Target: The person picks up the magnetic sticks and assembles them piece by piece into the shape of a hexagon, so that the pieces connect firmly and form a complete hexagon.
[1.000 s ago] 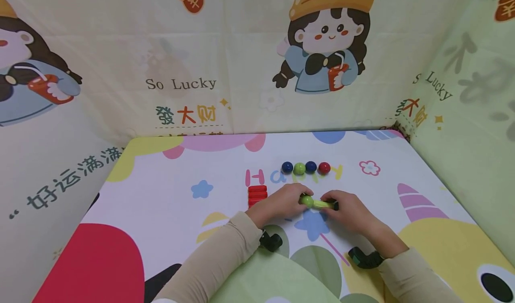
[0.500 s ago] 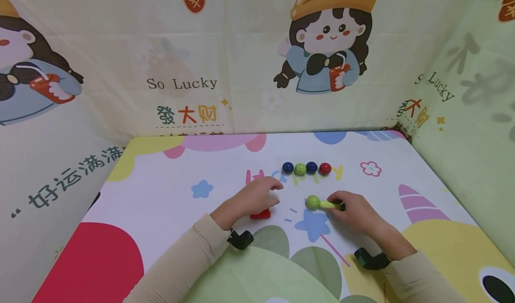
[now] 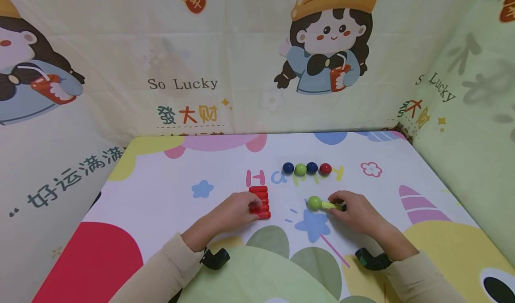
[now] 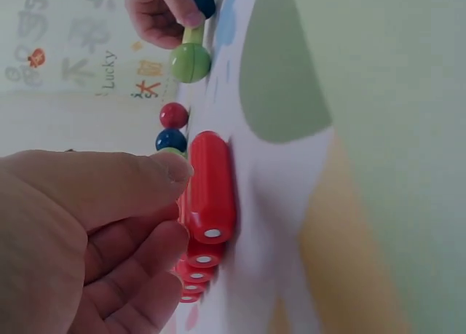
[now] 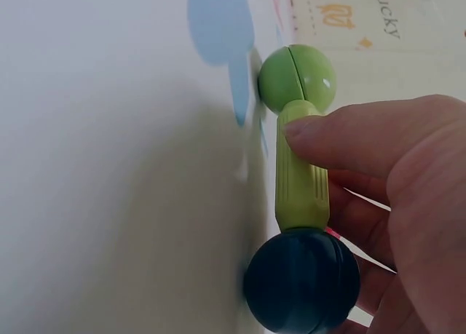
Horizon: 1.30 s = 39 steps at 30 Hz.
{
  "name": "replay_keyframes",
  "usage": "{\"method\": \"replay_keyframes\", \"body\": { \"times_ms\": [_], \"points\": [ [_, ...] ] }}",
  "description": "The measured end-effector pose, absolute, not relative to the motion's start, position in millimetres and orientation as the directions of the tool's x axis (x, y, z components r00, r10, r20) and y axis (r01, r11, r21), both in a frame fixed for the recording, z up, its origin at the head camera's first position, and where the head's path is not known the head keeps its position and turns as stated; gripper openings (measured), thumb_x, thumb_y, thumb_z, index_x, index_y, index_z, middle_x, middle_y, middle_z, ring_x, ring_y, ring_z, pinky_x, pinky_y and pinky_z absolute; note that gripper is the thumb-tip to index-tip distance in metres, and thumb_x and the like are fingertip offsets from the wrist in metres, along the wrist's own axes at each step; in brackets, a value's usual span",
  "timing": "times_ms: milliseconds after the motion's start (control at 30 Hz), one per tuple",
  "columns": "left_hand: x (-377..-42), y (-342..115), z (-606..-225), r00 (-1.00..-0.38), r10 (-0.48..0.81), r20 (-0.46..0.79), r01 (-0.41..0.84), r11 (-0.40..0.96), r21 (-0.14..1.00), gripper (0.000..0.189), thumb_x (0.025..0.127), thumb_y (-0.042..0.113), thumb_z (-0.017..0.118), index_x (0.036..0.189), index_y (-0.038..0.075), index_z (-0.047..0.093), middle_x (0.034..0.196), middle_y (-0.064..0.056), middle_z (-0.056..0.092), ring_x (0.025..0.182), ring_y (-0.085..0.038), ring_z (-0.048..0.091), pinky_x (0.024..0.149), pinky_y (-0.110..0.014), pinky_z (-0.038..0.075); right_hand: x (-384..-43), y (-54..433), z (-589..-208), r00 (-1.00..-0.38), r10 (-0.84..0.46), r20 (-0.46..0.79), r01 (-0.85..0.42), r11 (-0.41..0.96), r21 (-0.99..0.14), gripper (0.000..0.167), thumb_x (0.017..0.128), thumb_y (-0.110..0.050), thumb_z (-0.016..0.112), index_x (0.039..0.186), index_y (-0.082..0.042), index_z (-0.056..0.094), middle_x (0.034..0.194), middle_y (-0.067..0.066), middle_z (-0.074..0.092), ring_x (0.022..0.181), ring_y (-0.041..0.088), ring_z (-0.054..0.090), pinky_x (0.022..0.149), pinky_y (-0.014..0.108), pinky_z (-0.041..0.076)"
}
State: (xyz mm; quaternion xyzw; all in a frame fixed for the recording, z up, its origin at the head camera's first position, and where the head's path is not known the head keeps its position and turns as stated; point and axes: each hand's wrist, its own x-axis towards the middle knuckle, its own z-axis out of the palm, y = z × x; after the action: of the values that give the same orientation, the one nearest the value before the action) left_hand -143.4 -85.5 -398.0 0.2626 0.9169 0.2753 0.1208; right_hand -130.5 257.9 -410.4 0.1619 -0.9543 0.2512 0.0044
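a gap parts red rods [image 3: 264,202] from green ball [image 3: 314,203], four balls [image 3: 310,168] obstructing beyond.

Five red sticks [image 3: 263,201]; at two o'clock from them, two blue balls [image 3: 288,168], one green ball [image 3: 301,169], one red ball [image 3: 325,169]; at three o'clock, one light-green stick [image 5: 302,177], another green ball [image 5: 295,79], a third blue ball [image 5: 302,281].

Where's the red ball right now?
In the head view, the red ball sits just right of a dark blue ball, beyond the green stick in the right hand.

a cartoon-printed cloth [image 3: 249,48] hangs behind the patterned table [image 3: 225,166].
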Motion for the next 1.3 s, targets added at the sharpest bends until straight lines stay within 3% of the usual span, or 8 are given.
{"method": "replay_keyframes", "body": {
  "times_ms": [200,800,1300],
  "points": [
    [-136.1,-86.5,-402.5,-0.838,0.539,-0.087,0.398,0.712,0.579,0.019,0.087,0.007,0.076,0.105,0.006,0.071,0.093,0.001,0.064,0.087,-0.017,0.058,0.079,-0.031,0.054,-132.7,256.9,-409.9,-0.955,-0.293,0.05,-0.278,0.823,-0.495,0.025,0.087,-0.011,0.077,0.109,-0.002,0.07,0.098,0.004,0.068,0.09,0.024,0.061,0.085,0.048,0.054],
    [-122.0,-75.8,-411.4,-0.862,0.504,-0.045,0.404,0.738,0.54,0.023,0.089,0.012,0.076,0.112,0.008,0.071,0.102,0.0,0.066,0.095,-0.018,0.06,0.086,-0.036,0.054,-130.3,253.9,-414.1,-0.953,-0.297,0.068,-0.29,0.816,-0.499,0.026,0.086,-0.01,0.077,0.11,-0.001,0.069,0.097,0.003,0.067,0.087,0.022,0.059,0.083,0.047,0.053],
    [-127.6,-51.5,-405.1,-0.815,0.579,0.041,0.535,0.722,0.439,0.019,0.089,0.015,0.076,0.106,0.01,0.071,0.097,0.001,0.067,0.089,-0.014,0.059,0.081,-0.028,0.053,-130.9,255.8,-416.1,-0.954,-0.286,0.083,-0.289,0.817,-0.498,0.022,0.087,-0.008,0.076,0.107,-0.003,0.071,0.097,0.002,0.067,0.086,0.02,0.058,0.082,0.045,0.052]
  ]
}}
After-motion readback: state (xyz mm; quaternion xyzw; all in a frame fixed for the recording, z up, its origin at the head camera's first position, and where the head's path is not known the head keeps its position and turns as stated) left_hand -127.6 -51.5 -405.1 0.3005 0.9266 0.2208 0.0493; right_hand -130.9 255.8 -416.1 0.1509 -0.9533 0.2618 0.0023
